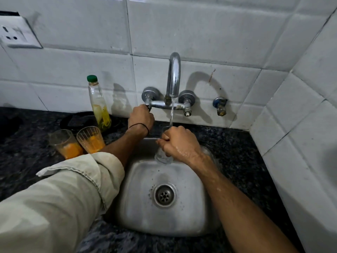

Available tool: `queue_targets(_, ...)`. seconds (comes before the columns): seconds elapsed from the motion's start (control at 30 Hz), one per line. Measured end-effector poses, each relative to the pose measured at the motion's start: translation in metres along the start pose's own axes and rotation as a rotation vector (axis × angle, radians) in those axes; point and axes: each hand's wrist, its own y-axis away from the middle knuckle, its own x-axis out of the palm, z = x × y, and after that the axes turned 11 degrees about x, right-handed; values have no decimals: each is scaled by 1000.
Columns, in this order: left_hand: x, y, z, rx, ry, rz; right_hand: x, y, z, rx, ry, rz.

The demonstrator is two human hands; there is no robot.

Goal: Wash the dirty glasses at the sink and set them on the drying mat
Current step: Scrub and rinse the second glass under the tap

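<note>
nearest, a rolled sleeve [76, 172] comes in from eight o'clock across the rim of the sink [138, 207]. at twelve o'clock from the drain [164, 195], the wet right hand [179, 143] has its fingers curled tight round a clear glass [162, 158]. the glass is over the basin, with its long axis running roughly twelve to six. its mouth is up under the stream [171, 114] and its base shows below the fist. just beyond, at eleven o'clock, the left hand [140, 118] is closed round the tap handle [148, 106], fingertips hidden. two dirty glasses [66, 145] with orange dregs stand upright on the counter at nine o'clock from the sink, just beside the left forearm. that makes the left hand the nearer one for the next pick, i judge. this looks like the rinse of the first of three. further back, at ten o'clock, stands a bottle [99, 105] with a dark flat thing [76, 121] behind it. i cannot tell whether that is the mat.
</note>
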Motion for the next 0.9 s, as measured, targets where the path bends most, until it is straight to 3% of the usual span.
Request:
queue_targets(0.1, 1, 4, 9, -16, 130, 52, 4, 0, -5, 143, -417, 86)
queue_targets(0.23, 1, 57, 17, -226, 693, 113, 22, 6, -20, 381, -1169, 168)
queue_targets(0.33, 4, 121, 12, -239, 1084, 196, 57, 12, -33, 706, -1478, 241)
queue_targets(0.5, 16, 177, 24, 6, 1051, 193, 114, 37, -34, 1033, -1810, 367)
queue_targets(0.6, 21, 187, 29, 74, 946, 191, 132, 56, -26, 1156, -1845, 342)
queue_targets(0.7, 23, 190, 37, 76, 879, 207, 138, 74, -24, 1171, -1577, 217)
queue_targets(0.8, 22, 193, 39, 97, 814, 231, 139, 93, -27, 972, -1153, 140)
queue_targets(0.9, 19, 195, 39, 125, 778, 243, 132, 107, -36, 686, -895, 108)
